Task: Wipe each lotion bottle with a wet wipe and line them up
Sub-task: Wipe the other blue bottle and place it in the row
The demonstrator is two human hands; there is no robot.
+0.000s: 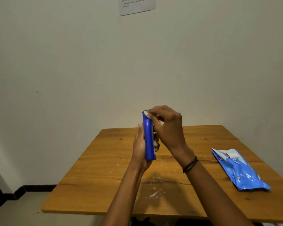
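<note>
A blue wipes pack lies on the wooden table's right side.

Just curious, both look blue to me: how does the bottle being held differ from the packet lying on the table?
The lotion bottle is dark blue, rigid and held upright above the table in the left hand; the wet wipe pack is light blue, soft and lies flat on the wooden table, untouched. The right hand works at the bottle's top. Both are blue.
</note>
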